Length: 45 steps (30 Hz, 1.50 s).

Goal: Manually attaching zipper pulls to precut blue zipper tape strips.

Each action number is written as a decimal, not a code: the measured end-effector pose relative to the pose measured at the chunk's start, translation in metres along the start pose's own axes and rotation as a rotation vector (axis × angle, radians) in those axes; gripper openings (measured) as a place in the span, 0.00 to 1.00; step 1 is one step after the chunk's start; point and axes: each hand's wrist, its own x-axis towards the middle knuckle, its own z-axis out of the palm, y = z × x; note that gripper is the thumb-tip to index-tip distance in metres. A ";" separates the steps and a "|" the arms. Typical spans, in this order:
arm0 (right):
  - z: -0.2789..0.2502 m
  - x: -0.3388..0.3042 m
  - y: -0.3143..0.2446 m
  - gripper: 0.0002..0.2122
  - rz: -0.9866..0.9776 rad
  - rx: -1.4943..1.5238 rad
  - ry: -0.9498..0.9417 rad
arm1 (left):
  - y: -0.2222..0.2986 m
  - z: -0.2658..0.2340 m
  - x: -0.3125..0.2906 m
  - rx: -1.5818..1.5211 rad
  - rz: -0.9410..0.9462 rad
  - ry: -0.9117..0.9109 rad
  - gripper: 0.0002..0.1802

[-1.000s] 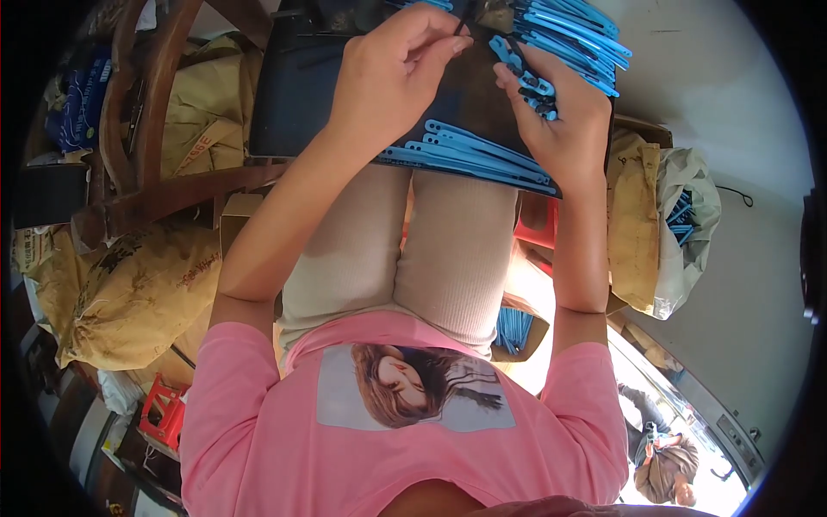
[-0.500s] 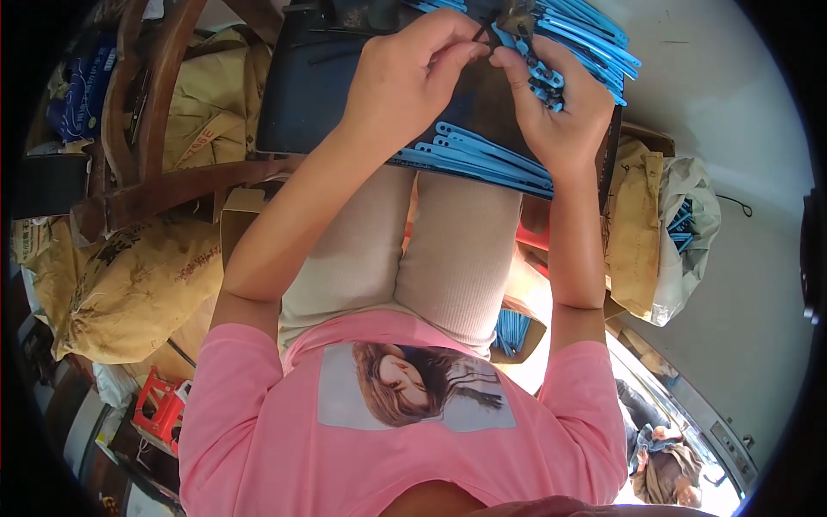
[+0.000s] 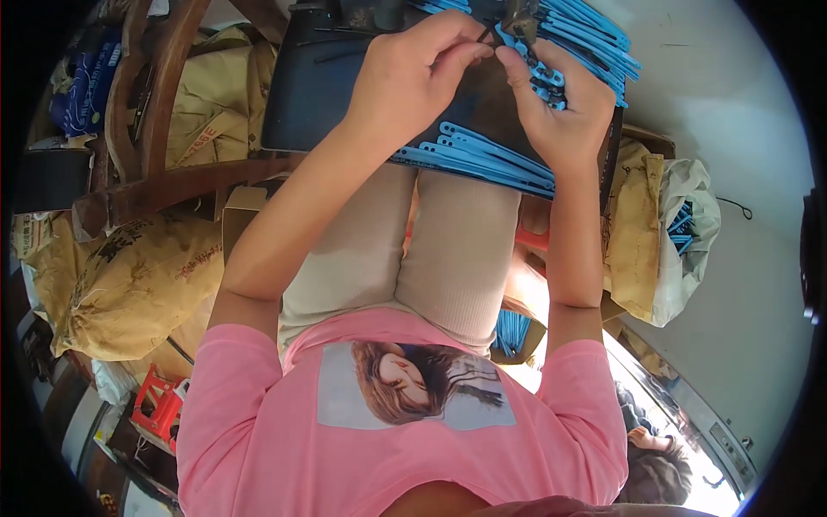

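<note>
My left hand (image 3: pixel 407 76) is over the dark table (image 3: pixel 301 121), thumb and forefinger pinched on a thin black strip (image 3: pixel 487 36). Just right of it, my right hand (image 3: pixel 568 108) is wrapped round a bundle of flat blue strips (image 3: pixel 546 79) whose near ends carry small black pieces. The fingertips of both hands almost meet by the bundle; the right fingers are partly hidden behind it. Loose blue strips with holed ends (image 3: pixel 482 155) lie along the table's near edge. A larger pile of blue strips (image 3: pixel 594 39) lies beyond my right hand.
Behind the bundle stands a dark metal part (image 3: pixel 520 19). Thin black strips (image 3: pixel 340 56) lie at the table's far left. A wooden chair frame (image 3: pixel 164 95) and brown sacks (image 3: pixel 146 293) are on the left. A white bag of blue pieces (image 3: pixel 689 233) stands right; a person (image 3: pixel 655 465) is at lower right.
Both hands keep nearly the same place and hold, with only slight shifts of the fingers. At lower right, the other person has changed posture.
</note>
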 end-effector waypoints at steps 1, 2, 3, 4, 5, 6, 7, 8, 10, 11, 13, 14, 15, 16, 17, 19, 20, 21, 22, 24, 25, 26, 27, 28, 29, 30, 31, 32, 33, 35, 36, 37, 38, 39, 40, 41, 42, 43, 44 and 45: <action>0.000 0.000 0.000 0.11 -0.022 -0.009 0.022 | 0.000 0.000 0.000 0.001 0.000 0.000 0.04; 0.001 0.000 0.000 0.11 -0.021 -0.009 0.022 | 0.001 0.001 0.001 -0.032 0.001 0.016 0.04; 0.001 -0.001 0.000 0.11 -0.005 0.002 0.031 | 0.001 0.001 0.001 -0.065 0.003 0.032 0.04; 0.001 -0.001 0.001 0.11 0.010 0.012 0.040 | 0.002 0.002 0.001 -0.065 0.003 0.032 0.04; 0.001 -0.001 0.001 0.11 0.009 0.012 0.040 | 0.001 0.002 0.001 -0.045 0.004 0.022 0.05; 0.001 -0.001 0.000 0.11 0.018 0.033 0.042 | 0.001 0.002 0.001 -0.026 0.004 0.011 0.05; 0.001 0.000 -0.001 0.11 0.028 0.055 0.043 | 0.001 0.002 0.001 -0.027 0.005 0.012 0.05; 0.001 0.000 -0.001 0.11 0.027 0.053 0.043 | 0.001 0.002 0.002 -0.029 0.014 0.023 0.05; 0.001 -0.001 -0.002 0.11 0.034 0.014 0.020 | 0.001 0.002 0.000 -0.033 0.021 0.030 0.05; 0.002 -0.001 -0.001 0.11 0.035 0.013 0.019 | 0.001 0.001 0.000 -0.022 0.022 0.040 0.04; 0.004 0.000 0.002 0.11 -0.048 0.014 0.059 | 0.001 0.001 0.001 -0.013 0.023 0.050 0.04; 0.003 0.000 0.002 0.11 -0.046 0.014 0.060 | 0.001 0.000 0.003 -0.024 0.024 0.040 0.04; 0.002 0.000 0.002 0.11 -0.034 0.019 0.054 | 0.001 0.000 0.004 -0.035 0.024 0.031 0.04; 0.001 0.001 0.001 0.11 -0.022 0.025 0.048 | -0.001 0.001 0.004 -0.034 0.025 0.031 0.04; 0.002 -0.001 0.001 0.11 -0.023 0.026 0.049 | -0.005 0.003 0.003 -0.031 0.058 0.045 0.05; 0.002 -0.004 0.001 0.11 0.000 0.005 0.030 | -0.006 0.002 0.003 -0.028 0.094 0.062 0.06; 0.001 -0.004 -0.001 0.11 -0.003 0.004 0.030 | -0.004 0.001 0.002 -0.033 0.062 0.068 0.06; 0.000 -0.004 -0.004 0.11 0.043 0.031 0.013 | -0.002 0.000 0.001 -0.038 0.030 0.074 0.06; -0.001 -0.005 -0.007 0.11 0.089 0.058 -0.004 | -0.001 -0.001 0.000 -0.038 0.031 0.074 0.06; -0.001 -0.004 -0.011 0.11 0.069 0.097 -0.015 | 0.001 -0.005 -0.002 -0.028 0.072 0.105 0.06; -0.001 -0.003 -0.014 0.11 0.050 0.136 -0.028 | 0.002 -0.006 -0.004 -0.028 0.072 0.106 0.06; -0.003 -0.001 -0.020 0.10 0.050 0.155 -0.034 | 0.004 -0.008 -0.006 -0.083 0.049 0.083 0.06; -0.007 -0.001 -0.024 0.10 0.050 0.155 -0.034 | 0.006 -0.009 -0.009 -0.137 0.025 0.060 0.06; -0.011 -0.001 -0.029 0.10 0.111 0.185 -0.062 | 0.010 -0.009 -0.011 -0.137 0.024 0.059 0.06; -0.013 -0.001 -0.031 0.10 0.171 0.217 -0.091 | 0.014 -0.009 -0.012 -0.069 0.052 0.017 0.06; -0.013 -0.003 -0.030 0.10 0.171 0.221 -0.092 | 0.019 -0.009 -0.015 -0.001 0.080 -0.025 0.07; -0.014 -0.008 -0.027 0.10 0.167 0.268 -0.065 | 0.023 -0.006 -0.019 -0.040 0.033 -0.062 0.06; -0.014 -0.011 -0.026 0.10 0.164 0.317 -0.037 | 0.022 -0.006 -0.020 -0.035 0.030 -0.061 0.06; -0.013 -0.012 -0.027 0.08 0.173 0.285 -0.005 | 0.019 -0.006 -0.021 0.003 0.138 -0.124 0.06; -0.020 -0.013 -0.028 0.06 0.214 0.269 0.065 | 0.016 -0.008 -0.022 0.041 0.244 -0.189 0.07; -0.020 -0.013 -0.017 0.05 0.072 0.295 0.154 | 0.014 -0.011 -0.023 0.135 0.264 -0.177 0.08; -0.017 -0.012 -0.014 0.05 0.027 0.448 0.232 | 0.012 -0.016 -0.025 0.229 0.284 -0.166 0.09; -0.016 -0.010 -0.013 0.05 -0.019 0.600 0.310 | 0.007 -0.023 -0.025 0.231 0.282 -0.167 0.09; -0.020 -0.008 -0.013 0.05 -0.052 0.560 0.298 | -0.001 -0.032 -0.022 0.324 0.323 -0.107 0.10; -0.021 -0.010 -0.013 0.05 -0.050 0.558 0.299 | -0.008 -0.042 -0.020 0.417 0.364 -0.046 0.11; -0.021 -0.015 -0.011 0.05 0.013 0.563 0.281 | -0.012 -0.051 -0.017 0.492 0.372 -0.028 0.11; -0.021 -0.020 -0.010 0.05 0.076 0.567 0.264 | -0.014 -0.059 -0.014 0.568 0.380 -0.010 0.11; -0.019 -0.026 -0.004 0.08 0.145 0.569 0.234 | -0.016 -0.063 -0.011 0.628 0.350 -0.004 0.11; -0.021 -0.029 -0.002 0.08 0.148 0.568 0.236 | -0.017 -0.068 -0.009 0.627 0.351 -0.007 0.11; -0.024 -0.030 -0.002 0.09 0.098 0.470 0.182 | -0.017 -0.072 -0.006 0.676 0.324 -0.032 0.11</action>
